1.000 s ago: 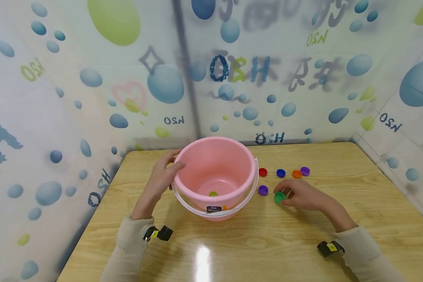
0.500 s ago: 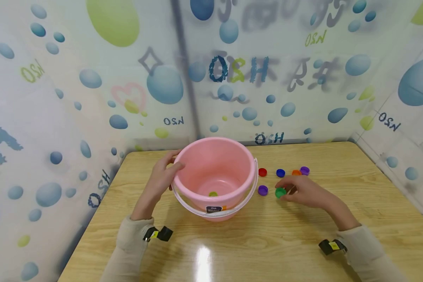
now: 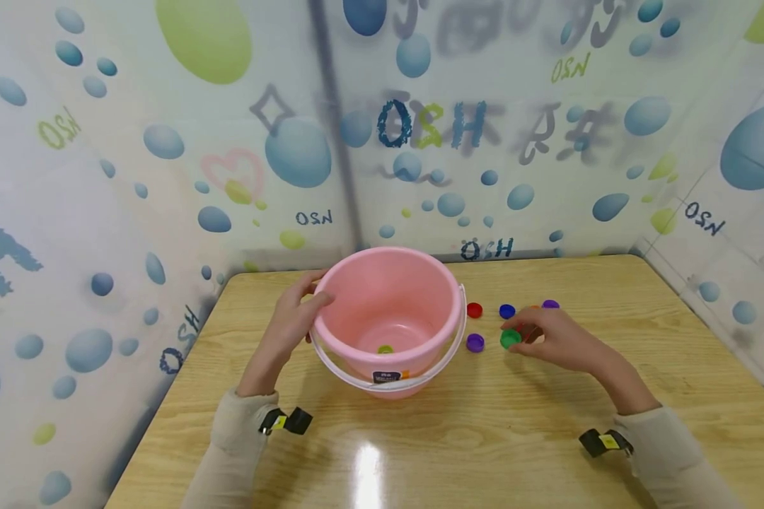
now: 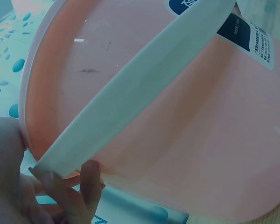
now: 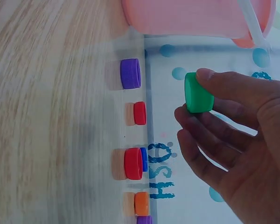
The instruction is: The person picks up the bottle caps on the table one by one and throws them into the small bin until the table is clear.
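My left hand (image 3: pixel 293 314) grips the left rim of a pink bucket (image 3: pixel 388 283), thumb inside and fingers outside. In the left wrist view its fingertips are beside the end of the white bucket handle (image 4: pixel 130 98). A yellow-green cap (image 3: pixel 385 350) lies at the bottom of the bucket. To the bucket's right, my right hand (image 3: pixel 563 341) pinches a green bottle cap (image 5: pixel 199 93) between thumb and fingers. The right wrist view shows this cap held clear above the table. Nearest to it on the left is a purple cap (image 3: pixel 475 343).
Further back on the wooden table (image 3: pixel 484 438) lie a red cap (image 3: pixel 474 310), a blue cap (image 3: pixel 507 311) and another purple cap (image 3: pixel 550 305). An orange cap (image 5: pixel 141 203) and a second red cap (image 5: pixel 133 163) are mostly behind my right hand in the head view. A patterned curtain stands behind.
My right hand has risen with the green cap and shifted slightly away and to the right. The left hand and bucket have stayed put.
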The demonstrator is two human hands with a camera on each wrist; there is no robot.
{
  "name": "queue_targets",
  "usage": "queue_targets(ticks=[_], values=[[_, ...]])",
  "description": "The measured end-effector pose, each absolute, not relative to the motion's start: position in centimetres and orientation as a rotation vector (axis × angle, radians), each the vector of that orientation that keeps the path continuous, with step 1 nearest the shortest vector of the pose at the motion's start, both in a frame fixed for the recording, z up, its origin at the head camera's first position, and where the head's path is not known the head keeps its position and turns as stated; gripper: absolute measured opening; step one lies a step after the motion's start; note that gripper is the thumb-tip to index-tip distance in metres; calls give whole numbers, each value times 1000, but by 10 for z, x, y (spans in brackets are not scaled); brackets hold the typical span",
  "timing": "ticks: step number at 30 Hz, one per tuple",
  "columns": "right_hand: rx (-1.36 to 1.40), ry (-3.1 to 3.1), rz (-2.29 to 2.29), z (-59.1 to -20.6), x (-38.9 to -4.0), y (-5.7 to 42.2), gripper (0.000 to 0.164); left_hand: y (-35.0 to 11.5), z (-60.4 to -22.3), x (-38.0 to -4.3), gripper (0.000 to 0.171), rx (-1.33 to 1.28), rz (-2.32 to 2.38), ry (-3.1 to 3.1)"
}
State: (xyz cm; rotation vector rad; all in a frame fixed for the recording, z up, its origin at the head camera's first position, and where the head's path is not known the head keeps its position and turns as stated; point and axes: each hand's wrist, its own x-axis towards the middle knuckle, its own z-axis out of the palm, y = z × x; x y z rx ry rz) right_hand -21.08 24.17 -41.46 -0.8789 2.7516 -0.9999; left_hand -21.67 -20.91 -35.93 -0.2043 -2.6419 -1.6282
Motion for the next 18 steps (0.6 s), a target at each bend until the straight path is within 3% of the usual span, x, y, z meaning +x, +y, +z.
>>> queue_targets(ticks=[18], values=[[-925,2892,-997,-399,-202,240,30,-208,-358,-216,50,-194,-1618,-2650]])
